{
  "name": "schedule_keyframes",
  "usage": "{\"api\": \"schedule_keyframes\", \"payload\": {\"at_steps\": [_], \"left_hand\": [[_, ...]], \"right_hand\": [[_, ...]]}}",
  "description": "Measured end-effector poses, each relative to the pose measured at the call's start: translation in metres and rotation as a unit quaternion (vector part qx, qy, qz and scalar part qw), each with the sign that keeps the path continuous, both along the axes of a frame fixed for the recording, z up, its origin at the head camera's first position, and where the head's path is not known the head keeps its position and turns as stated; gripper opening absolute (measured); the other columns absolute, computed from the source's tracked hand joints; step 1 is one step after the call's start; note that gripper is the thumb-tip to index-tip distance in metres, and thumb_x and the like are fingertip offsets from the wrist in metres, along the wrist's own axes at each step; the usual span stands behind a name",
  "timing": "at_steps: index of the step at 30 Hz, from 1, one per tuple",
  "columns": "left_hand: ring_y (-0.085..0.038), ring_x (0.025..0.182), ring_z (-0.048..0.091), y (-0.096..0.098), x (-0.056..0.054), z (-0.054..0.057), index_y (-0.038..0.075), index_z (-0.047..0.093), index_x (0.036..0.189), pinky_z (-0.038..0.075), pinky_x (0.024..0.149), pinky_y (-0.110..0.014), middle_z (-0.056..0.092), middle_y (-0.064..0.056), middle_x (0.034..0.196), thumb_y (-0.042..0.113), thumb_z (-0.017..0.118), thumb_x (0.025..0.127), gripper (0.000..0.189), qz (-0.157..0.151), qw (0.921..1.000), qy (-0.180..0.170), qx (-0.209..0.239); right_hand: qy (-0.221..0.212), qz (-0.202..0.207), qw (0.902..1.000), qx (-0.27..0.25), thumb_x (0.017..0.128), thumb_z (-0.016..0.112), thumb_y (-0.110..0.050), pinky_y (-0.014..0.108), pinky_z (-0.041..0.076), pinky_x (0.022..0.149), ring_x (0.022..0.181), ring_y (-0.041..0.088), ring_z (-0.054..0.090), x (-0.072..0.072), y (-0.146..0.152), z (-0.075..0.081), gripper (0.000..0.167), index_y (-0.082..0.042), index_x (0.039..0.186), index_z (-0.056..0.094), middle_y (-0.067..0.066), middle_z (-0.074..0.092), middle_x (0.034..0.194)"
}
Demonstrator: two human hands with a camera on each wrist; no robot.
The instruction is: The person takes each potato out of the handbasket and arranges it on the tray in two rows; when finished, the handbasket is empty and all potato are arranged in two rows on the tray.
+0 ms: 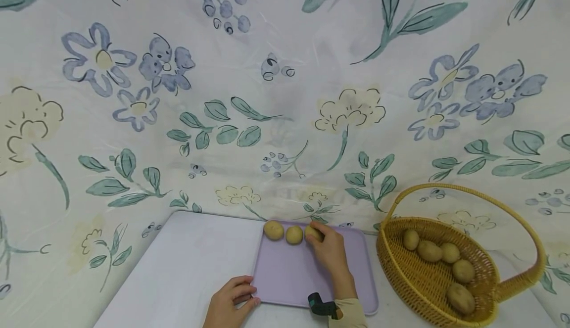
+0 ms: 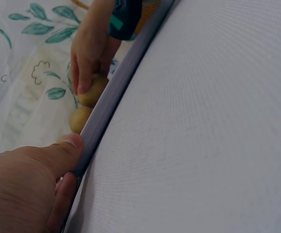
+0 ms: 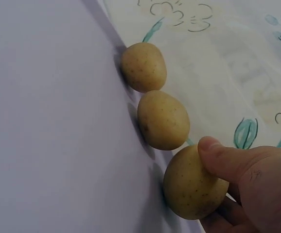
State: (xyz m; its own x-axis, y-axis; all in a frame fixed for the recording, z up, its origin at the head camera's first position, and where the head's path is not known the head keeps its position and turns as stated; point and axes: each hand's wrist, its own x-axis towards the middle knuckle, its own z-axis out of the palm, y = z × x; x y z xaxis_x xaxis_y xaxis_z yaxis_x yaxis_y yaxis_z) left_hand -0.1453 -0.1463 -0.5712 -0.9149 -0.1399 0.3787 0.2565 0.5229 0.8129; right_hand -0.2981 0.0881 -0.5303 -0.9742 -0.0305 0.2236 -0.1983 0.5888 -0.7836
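My right hand (image 1: 330,250) grips a potato (image 3: 191,187) at the far edge of a light purple tray (image 1: 289,273), thumb on one side and fingers on the other. Left of it, two more potatoes stand in a row, a middle potato (image 3: 163,120) and an end potato (image 3: 144,67) by the tray's far left corner. At the tray's near left corner, my left hand (image 1: 230,302) pinches the rim, with the thumb (image 2: 71,143) over it and a finger on the outer side.
To the right of the tray stands a wicker basket (image 1: 403,288) with a tall handle (image 1: 472,189), holding several potatoes (image 1: 460,298). A white tabletop (image 1: 191,263) extends left of the tray. Behind everything hangs a floral cloth (image 1: 285,95).
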Motion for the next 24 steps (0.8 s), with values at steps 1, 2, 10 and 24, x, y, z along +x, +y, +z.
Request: {"api": "schedule_keyframes", "payload": {"at_steps": [1,2,10,24], "left_hand": [[0.006,0.091,0.067,-0.0001,-0.0001,-0.0006,0.006,0.077,0.084,0.066,0.074,-0.017,0.073,-0.006,0.107,-0.001,0.09,0.068,0.022,-0.001,1.0,0.004,0.0],[0.006,0.091,0.067,0.0,-0.0001,-0.0003,0.006,0.077,0.084,0.066,0.074,-0.017,0.072,-0.006,0.107,-0.001,0.09,0.069,0.021,-0.001,1.0,0.005,0.0],[0.0,0.092,0.07,-0.0001,0.0009,0.0051,0.007,0.077,0.086,0.066,0.075,-0.017,0.072,-0.01,0.109,0.005,0.091,0.072,0.02,-0.009,0.9999,0.004,-0.006],[0.001,0.091,0.07,-0.0017,-0.0003,0.0029,0.004,0.078,0.087,0.065,0.075,-0.016,0.072,-0.007,0.109,0.002,0.089,0.072,0.019,-0.009,0.9997,-0.016,-0.017]], "right_hand": [[-0.003,0.0,1.0,0.0,0.087,0.081,-0.011,0.052,0.057,0.105,0.122,0.035,0.065,0.0001,0.0001,0.0001,0.039,-0.006,0.125,0.072,0.013,0.072,0.128],[-0.005,0.001,1.0,0.001,0.087,0.081,-0.011,0.052,0.057,0.106,0.123,0.036,0.065,0.0001,0.0002,0.0001,0.04,-0.006,0.126,0.072,0.013,0.072,0.129],[-0.013,0.01,0.9999,0.001,0.087,0.081,-0.013,0.052,0.056,0.107,0.124,0.037,0.064,0.0,0.0006,-0.0006,0.043,-0.005,0.128,0.069,0.015,0.07,0.132],[-0.017,-0.009,0.9998,-0.005,0.085,0.084,-0.014,0.051,0.057,0.105,0.122,0.034,0.065,-0.0004,-0.0013,-0.0027,0.043,-0.007,0.125,0.071,0.014,0.072,0.127]]}}
